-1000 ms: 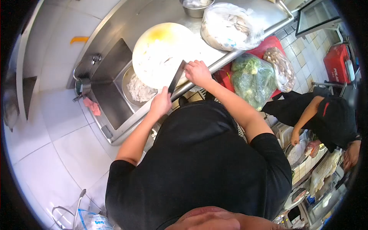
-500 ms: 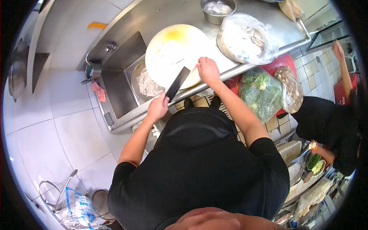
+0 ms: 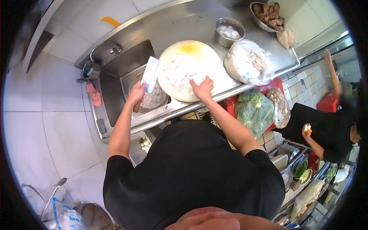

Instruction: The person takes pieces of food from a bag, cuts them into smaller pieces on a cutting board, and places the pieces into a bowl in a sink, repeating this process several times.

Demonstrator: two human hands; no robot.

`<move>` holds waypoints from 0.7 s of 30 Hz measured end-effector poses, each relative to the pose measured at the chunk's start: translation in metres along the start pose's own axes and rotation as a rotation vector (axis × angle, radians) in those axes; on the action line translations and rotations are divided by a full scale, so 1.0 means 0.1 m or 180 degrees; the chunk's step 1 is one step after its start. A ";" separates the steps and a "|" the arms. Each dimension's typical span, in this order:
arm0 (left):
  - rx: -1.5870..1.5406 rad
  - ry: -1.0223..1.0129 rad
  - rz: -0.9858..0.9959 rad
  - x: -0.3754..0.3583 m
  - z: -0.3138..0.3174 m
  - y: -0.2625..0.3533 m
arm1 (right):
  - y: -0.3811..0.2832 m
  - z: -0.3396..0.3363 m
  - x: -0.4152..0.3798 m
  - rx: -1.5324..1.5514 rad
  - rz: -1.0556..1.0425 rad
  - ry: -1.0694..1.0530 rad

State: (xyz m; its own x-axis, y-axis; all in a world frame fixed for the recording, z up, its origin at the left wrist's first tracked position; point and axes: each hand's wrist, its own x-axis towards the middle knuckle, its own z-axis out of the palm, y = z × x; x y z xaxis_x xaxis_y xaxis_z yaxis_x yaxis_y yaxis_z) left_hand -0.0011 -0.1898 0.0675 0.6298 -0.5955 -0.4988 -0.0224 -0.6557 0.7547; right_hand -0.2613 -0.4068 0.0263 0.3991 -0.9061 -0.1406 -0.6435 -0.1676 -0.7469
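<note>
My left hand (image 3: pixel 137 93) is closed round the handle of a cleaver (image 3: pixel 151 72). Its broad blade points up over the sink, beside the left edge of the round white cutting board (image 3: pixel 212 57). With fingers spread, my right hand (image 3: pixel 203 89) reaches over the near side of the board. Pale, whitish pieces (image 3: pixel 179 73) lie on the board to the left of that hand; glare hides their detail. Below the cleaver, a metal bowl in the sink holds more pale pieces (image 3: pixel 154 100), partly covered by the blade and my left hand.
The steel sink (image 3: pixel 111 88) is left of the board. A plastic bag of pale pieces (image 3: pixel 249 63), a metal pot (image 3: pixel 229 32) and a bowl of brown chunks (image 3: pixel 267 17) stand right. Bagged greens (image 3: pixel 255 113) are below the counter. Another person (image 3: pixel 326 126) is at the right.
The cleaver has gone from over the board's near edge to its left, blade now turned up. My right hand has opened and moved onto the board. The camera view has shifted.
</note>
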 end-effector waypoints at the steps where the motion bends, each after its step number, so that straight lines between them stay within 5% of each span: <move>1: -0.0028 -0.0010 0.0035 0.09 -0.03 -0.03 | -0.19 0.09 -0.03 0.0103 0.0683 0.0056; 7: -0.0206 -0.1251 -0.0087 0.44 0.10 0.21 | -1.13 0.37 0.24 0.0158 0.1424 -0.0060; 11: 0.0247 -0.1410 0.0255 0.30 0.42 0.51 | -1.30 0.57 0.26 -0.0228 0.1125 0.0206; 21: -0.0065 -0.1151 0.0693 -0.15 0.60 0.10 | -1.00 0.74 0.15 0.0426 0.0292 0.1017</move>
State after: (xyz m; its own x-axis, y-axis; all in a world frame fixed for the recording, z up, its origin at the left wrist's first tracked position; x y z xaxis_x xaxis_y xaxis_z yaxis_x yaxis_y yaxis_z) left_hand -0.0574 -0.2156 0.0569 0.2989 -0.8461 -0.4413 -0.1072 -0.4893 0.8655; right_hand -0.1429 -0.3754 0.0506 0.1055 -0.9943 -0.0165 -0.5676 -0.0466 -0.8220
